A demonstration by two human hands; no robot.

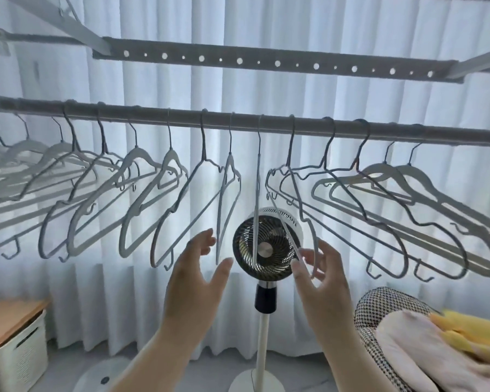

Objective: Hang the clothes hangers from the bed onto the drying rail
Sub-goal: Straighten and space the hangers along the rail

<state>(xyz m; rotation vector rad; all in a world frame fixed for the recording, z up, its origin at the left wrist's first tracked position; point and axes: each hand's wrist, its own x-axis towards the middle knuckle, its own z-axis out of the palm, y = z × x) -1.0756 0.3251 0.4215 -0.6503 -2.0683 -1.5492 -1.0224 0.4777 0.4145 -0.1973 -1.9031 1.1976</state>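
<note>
left grip [201, 267] spread and free, right grip [320, 267] spread, touching one hanger [296, 193] of about fifteen on one rail [153, 114].

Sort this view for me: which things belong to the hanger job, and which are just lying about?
Job:
grey round drying rail
pale plastic clothes hangers hooked on it
left hand
right hand

Lying about:
black-headed pedestal fan
white storage box with wooden lid
houndstooth cushion
yellow fabric
pink fabric
perforated grey upper bar
</note>
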